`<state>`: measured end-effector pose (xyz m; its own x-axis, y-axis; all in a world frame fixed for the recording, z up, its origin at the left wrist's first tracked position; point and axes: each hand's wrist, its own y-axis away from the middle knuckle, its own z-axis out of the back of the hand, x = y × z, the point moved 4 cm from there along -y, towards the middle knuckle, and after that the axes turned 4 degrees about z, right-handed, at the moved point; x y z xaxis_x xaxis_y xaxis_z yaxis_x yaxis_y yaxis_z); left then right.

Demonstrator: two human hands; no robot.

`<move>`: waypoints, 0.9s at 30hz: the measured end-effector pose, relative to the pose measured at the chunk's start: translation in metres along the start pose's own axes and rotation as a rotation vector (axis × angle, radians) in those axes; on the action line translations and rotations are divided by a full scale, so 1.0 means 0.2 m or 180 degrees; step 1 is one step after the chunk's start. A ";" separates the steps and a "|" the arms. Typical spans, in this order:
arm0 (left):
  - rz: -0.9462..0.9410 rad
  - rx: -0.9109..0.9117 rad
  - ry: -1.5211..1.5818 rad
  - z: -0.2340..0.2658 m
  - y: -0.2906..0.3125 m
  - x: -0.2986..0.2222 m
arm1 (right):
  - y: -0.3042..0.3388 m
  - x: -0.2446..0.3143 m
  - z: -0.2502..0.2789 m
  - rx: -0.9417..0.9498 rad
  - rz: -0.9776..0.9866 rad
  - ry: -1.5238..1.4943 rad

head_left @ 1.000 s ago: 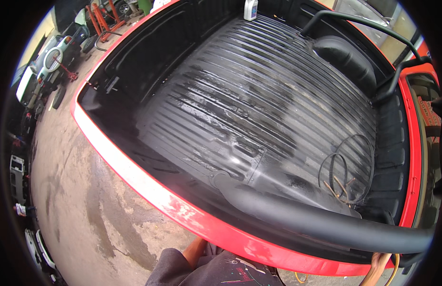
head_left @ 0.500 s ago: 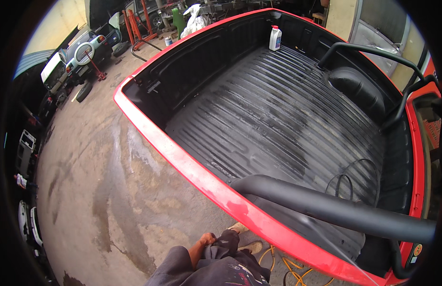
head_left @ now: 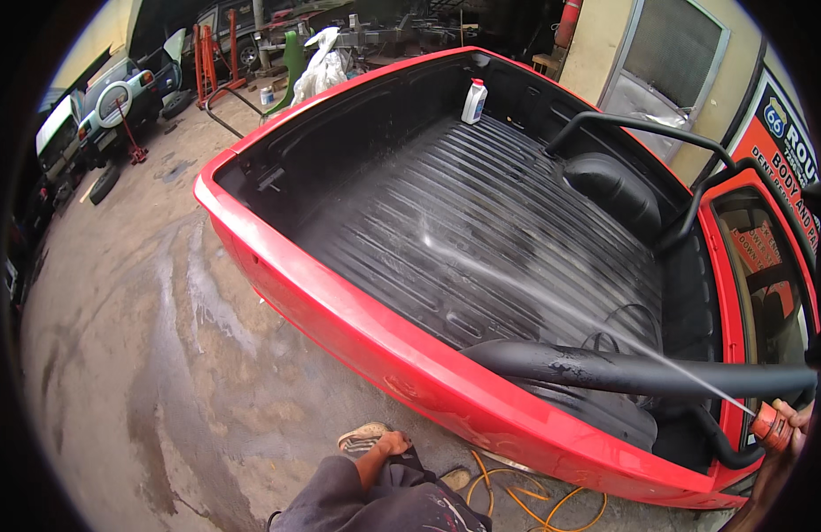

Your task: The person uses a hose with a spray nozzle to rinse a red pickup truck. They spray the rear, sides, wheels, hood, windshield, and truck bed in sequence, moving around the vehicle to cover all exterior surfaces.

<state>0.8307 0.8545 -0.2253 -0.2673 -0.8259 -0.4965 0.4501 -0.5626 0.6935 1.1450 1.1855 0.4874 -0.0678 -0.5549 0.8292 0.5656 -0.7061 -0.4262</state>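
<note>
At the right edge, my right hand (head_left: 797, 424) is wrapped round an orange-red spray nozzle (head_left: 769, 426). A thin white jet of water (head_left: 587, 316) runs from it across the bed and hits the ribbed black floor (head_left: 481, 213) near its middle. This bed belongs to a red pickup, whose near side wall (head_left: 366, 332) stands in front of me. Low in the view, my left hand (head_left: 394, 442) hangs by my dark trousers with its fingers curled; whatever it grips, if anything, is hidden.
A white bottle with a red cap (head_left: 474, 100) stands in the bed's far corner. Black tubular bars (head_left: 641, 375) cross its cab end, near a looped black hose (head_left: 618, 321). A yellow hose (head_left: 548, 519) lies by my feet. Parked vehicles (head_left: 118, 102) and orange stands (head_left: 206, 62) are farther back.
My right hand and the nozzle have come into view at the right, with the jet now striking mid-bed. The view has shifted, while my left hand stays low by my trousers.
</note>
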 end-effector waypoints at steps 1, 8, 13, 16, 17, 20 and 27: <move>-0.0010 0.0012 0.0079 0.04 -0.02 0.05 | -0.02 0.03 -0.14 -0.0205 0.0205 0.0009; 0.0472 -0.0277 0.0516 0.59 0.09 0.83 | -0.07 0.24 -1.12 0.0247 0.0280 -0.0036; 0.0750 -0.4666 0.1684 2.09 0.83 1.15 | 0.07 0.31 -1.48 -0.0025 -0.0055 -0.0260; -0.0706 -0.5619 0.1165 3.00 1.26 0.86 | 0.14 0.31 -1.59 -0.0381 -0.0083 -0.0295; -0.1082 -0.5674 0.0953 3.23 1.35 0.71 | 0.17 0.30 -1.63 -0.0405 -0.0168 -0.0266; -0.2197 -0.5062 -0.0177 3.60 1.40 0.21 | 0.27 0.26 -1.76 -0.0494 -0.0198 -0.0390; -0.1384 -0.1560 -0.4375 3.58 0.62 -0.21 | 0.55 0.46 -1.97 -0.1138 -0.0084 -0.0712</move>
<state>0.2878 0.7914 0.2555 -0.8859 -0.1540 0.4376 0.2854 -0.9246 0.2525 0.8778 0.8824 0.3747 0.1238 -0.4531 0.8828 0.2426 -0.8488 -0.4697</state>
